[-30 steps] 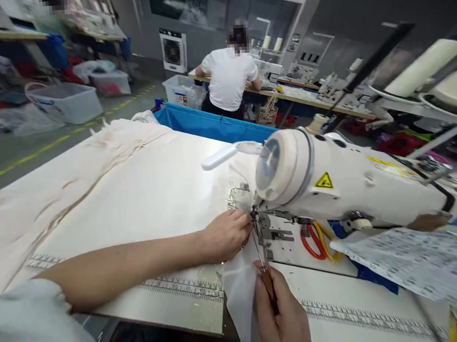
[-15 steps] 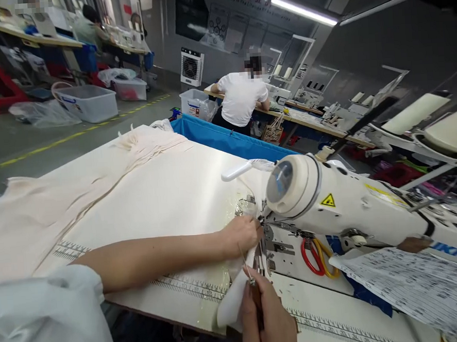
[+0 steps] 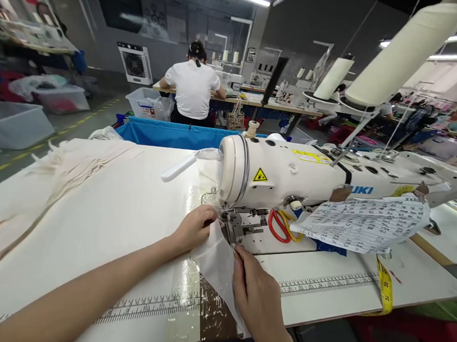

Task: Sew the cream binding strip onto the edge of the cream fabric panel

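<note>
Work at a sewing machine [image 3: 275, 170], which stands on the right part of a white table [image 3: 103, 215]. A strip of thin white cloth [image 3: 214, 262] lies beneath the machine's head and runs down to the table's near edge. The left hand [image 3: 195, 228] is at the cloth's upper end, beside the needle area, its fingers bunched and pinching the cloth. The right hand [image 3: 258, 288], nearer the table's near edge, has thumb and fingers closed round a thin metal tool [image 3: 230, 239]; the tool points up towards the machine's foot, and its handle is hidden in the grip. Scissors [image 3: 279, 226] with red and yellow handles lie just right of the needle area. A sheet of paper [image 3: 365, 224] covered in writing hangs along the machine's near side. A yellow tape measure [image 3: 385, 288] is at the table's near edge, towards the right corner. Pale fabric [image 3: 55, 184] is heaped along the table's left edge; a blue bin [image 3: 160, 135] stands beyond the far edge.
</note>
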{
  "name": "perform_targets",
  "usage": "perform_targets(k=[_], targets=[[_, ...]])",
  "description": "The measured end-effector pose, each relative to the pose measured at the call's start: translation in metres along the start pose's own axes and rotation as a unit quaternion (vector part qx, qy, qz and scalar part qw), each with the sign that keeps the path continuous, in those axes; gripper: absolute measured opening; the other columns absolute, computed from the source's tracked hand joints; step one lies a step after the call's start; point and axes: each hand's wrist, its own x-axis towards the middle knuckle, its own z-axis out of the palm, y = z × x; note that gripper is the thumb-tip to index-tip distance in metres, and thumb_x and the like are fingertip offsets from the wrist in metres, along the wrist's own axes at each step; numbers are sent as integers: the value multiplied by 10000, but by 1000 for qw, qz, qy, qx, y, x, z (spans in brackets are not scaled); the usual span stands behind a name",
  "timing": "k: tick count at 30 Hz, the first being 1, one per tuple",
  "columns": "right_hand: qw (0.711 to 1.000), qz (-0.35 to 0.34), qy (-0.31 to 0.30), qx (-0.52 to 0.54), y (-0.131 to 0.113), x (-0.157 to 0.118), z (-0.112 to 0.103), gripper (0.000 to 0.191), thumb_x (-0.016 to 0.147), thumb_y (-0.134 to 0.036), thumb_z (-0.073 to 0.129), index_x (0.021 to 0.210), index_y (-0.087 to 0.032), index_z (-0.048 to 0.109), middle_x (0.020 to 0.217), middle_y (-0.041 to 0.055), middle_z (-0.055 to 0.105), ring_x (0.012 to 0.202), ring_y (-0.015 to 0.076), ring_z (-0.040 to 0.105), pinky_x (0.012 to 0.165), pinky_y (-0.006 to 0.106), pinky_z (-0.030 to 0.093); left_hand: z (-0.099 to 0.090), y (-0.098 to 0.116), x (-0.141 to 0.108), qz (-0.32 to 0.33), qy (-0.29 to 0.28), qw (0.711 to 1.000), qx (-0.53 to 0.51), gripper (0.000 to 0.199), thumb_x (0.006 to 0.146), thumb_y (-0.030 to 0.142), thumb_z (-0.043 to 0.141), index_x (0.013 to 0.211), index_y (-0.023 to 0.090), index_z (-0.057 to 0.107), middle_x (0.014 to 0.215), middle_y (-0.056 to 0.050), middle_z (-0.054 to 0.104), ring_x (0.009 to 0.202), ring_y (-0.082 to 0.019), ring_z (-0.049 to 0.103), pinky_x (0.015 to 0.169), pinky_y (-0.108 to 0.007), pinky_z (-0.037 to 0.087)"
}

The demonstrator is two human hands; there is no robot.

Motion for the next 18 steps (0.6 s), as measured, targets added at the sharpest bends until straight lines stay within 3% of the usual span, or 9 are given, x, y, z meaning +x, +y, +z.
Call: perform_targets(k=[7, 18], targets=[[999, 19, 28, 7, -5, 4, 3, 401, 1043, -227, 277, 1101, -96, 652, 933, 113, 770, 735, 169, 752, 551, 222, 548, -4, 3, 1, -33, -16, 997, -67, 209, 907, 308, 516, 793, 182, 638, 894, -57, 649, 866, -198, 590, 779, -325, 492], [1000, 13, 18, -2, -4, 5, 4, 372, 1021, -185, 311, 1095, -78, 659, 945, 126, 770, 695, 174, 745, 534, 232, 549, -3, 1, 2, -22, -18, 999, -39, 189, 913, 263, 515, 831, 179, 663, 917, -58, 661, 883, -194, 594, 788, -324, 501]])
